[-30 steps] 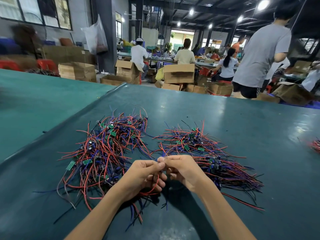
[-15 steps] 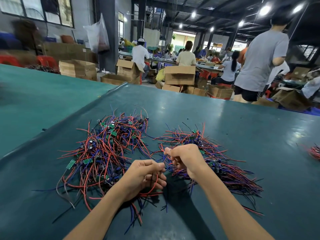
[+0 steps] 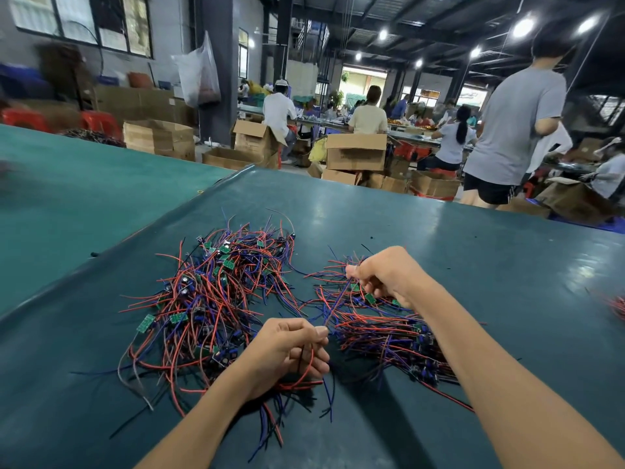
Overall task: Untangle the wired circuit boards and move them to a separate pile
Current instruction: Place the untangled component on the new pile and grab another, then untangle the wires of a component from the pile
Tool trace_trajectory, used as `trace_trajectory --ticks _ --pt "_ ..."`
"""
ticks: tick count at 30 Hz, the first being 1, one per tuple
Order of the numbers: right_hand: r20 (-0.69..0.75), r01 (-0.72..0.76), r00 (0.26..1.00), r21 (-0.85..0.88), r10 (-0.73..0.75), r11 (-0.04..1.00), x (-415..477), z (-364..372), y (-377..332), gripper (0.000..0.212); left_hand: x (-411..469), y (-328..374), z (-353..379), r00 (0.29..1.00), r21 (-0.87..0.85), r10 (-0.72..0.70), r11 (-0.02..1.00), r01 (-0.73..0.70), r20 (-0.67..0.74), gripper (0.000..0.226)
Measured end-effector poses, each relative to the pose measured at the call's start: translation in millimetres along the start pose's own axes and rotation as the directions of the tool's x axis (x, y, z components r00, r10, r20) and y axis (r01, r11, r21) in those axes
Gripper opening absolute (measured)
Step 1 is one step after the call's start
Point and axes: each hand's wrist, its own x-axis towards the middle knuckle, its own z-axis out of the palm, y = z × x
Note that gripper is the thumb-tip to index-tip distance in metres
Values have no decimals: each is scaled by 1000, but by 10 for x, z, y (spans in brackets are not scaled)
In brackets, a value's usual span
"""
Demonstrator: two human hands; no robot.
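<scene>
Head view: two wired-board piles [image 3: 209, 299] [image 3: 382, 333], two hands [image 3: 287, 350] [image 3: 385, 275], wires [image 3: 306, 367] in both.

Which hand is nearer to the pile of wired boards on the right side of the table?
The right hand. It is over the far part of the right pile, pinching wires there. The left hand is beside the pile's near left edge, gripping a red wire.

The left hand [image 3: 287, 346] and left forearm [image 3: 209, 418] are showing bare, and the right hand [image 3: 385, 275] and right forearm [image 3: 490, 367] are showing bare too.
</scene>
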Motion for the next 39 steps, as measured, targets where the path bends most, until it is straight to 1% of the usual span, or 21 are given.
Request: trace_trajectory --ticks 2,4,6,8,10,12,13,15,16,19,22,24,27,28,29,30,32,33,35,37,39 --pt "-5 7 1000 -6 -7 1000 29 -4 -38 19 -1 0 -5 1000 -9 4 1000 -4 -6 31" --pt "-41 39 998 -71 -42 997 55 -1 -57 23 -2 5 -9 1000 -5 6 1000 -6 -10 32" --pt "-105 136 980 -267 -169 954 76 -27 -48 31 -10 0 -3 1000 0 3 1000 -3 -11 32" --pt "-108 266 928 -480 -357 836 67 -40 -5 34 -19 -1 -3 1000 -4 1 1000 -1 -12 31" --pt "-109 337 882 -533 -458 776 55 -23 58 35 -26 1 -2 1000 1 2 1000 -2 -14 32" --pt "-152 347 870 -486 -469 802 47 16 86 30 -34 6 3 1000 -8 5 1000 -5 -20 33" --pt "-181 342 879 -407 -441 847 45 23 87 24 -36 9 5 1000 -15 6 1000 -7 -21 34" --pt "-231 308 912 -158 -338 938 33 34 75 13 -46 16 5 1000 -23 6 1000 -7 -21 33" --pt "-243 274 932 -21 -271 961 20 40 70 11 -49 19 5 1000 -29 5 1000 -5 -22 33" --pt "-251 179 962 277 -108 944 11 92 72 17 -67 23 2 1000 -36 1 999 -2 -22 32" --pt "-321 185 947 474 -26 861 40 86 94 17 -93 16 4 1000 9 3 1000 -3 12 30" --pt "-405 233 914 486 -20 843 52 4 135 17 -109 17 21 1000 4 22 1000 -22 3 30" --pt "-527 298 843 294 -106 908 -47 -28 217 23 -78 92 39 989 -157 106 980 -121 -103 29" --pt "-554 327 820 253 -140 911 -129 4 240 27 -58 138 48 983 -219 131 963 -157 -130 29" --pt "-551 355 817 249 -170 901 -236 54 257 30 -33 186 65 977 -254 149 950 -184 -153 29" --pt "-505 371 841 275 -195 887 -350 117 275 33 -10 235 92 973 -261 155 945 -197 -172 28" --pt "-296 354 919 333 -260 874 -589 275 318 37 13 311 156 971 -237 141 954 -186 -194 30" --pt "-165 345 938 342 -306 874 -693 359 335 37 17 330 182 973 -227 132 958 -173 -188 31" --pt "26 366 919 316 -393 875 -829 515 372 36 2 330 233 983 -222 127 963 -153 -130 31" --pt "68 397 900 276 -430 875 -874 598 414 36 -32 305 272 987 -225 108 965 -133 -121 29" --pt "75 370 907 327 -415 869 -896 630 441 36 -57 287 293 984 -232 77 966 -114 -163 35"
